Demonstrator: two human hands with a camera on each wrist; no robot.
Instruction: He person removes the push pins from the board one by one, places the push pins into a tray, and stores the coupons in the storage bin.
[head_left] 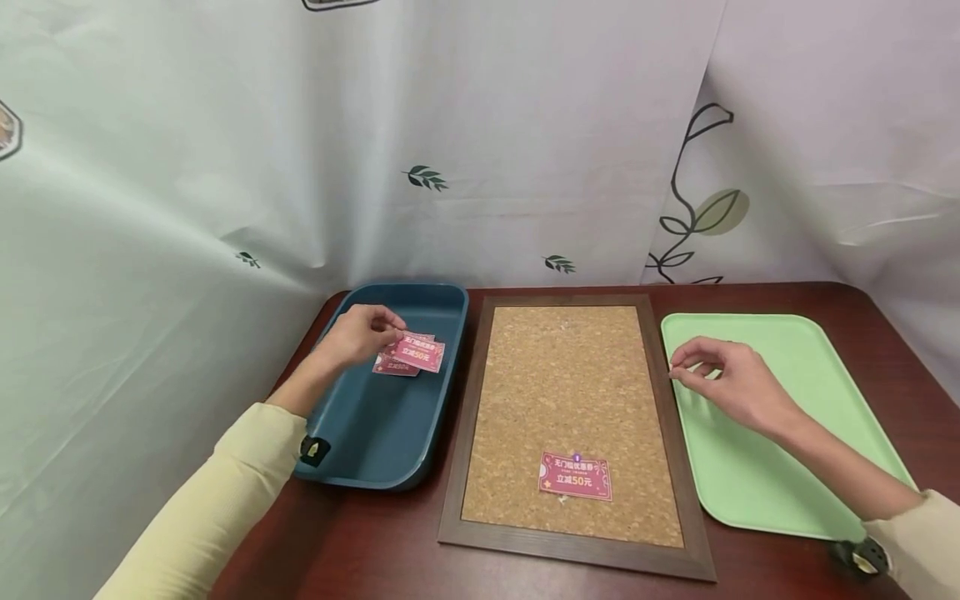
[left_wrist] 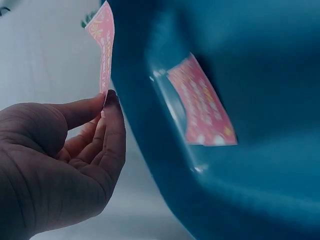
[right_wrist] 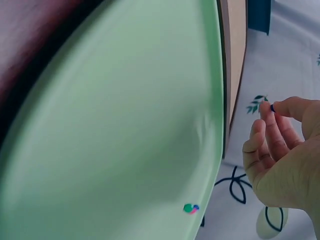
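Observation:
My left hand (head_left: pixel 362 333) pinches a pink paper coupon (head_left: pixel 422 353) by one end between thumb and fingertips, above the blue tray. Another pink coupon (left_wrist: pixel 202 102) lies inside that tray (head_left: pixel 375 433), partly covered by the held one in the head view. Over the left edge of the green tray (head_left: pixel 795 467), my right hand (head_left: pixel 738 387) pinches a small blue pushpin (right_wrist: pixel 272 107), mostly hidden by the fingertips. Between the trays lies a framed corkboard (head_left: pixel 562 392). Near its front, a pink coupon (head_left: pixel 576 479) is fixed with a purple pushpin (head_left: pixel 577 457) at its top edge.
Small coloured pushpins (right_wrist: pixel 190 208) sit in the green tray near its rim. The dark red table (head_left: pixel 360 542) carries both trays and the board. White patterned cloth (head_left: pixel 487 125) hangs behind and at the sides.

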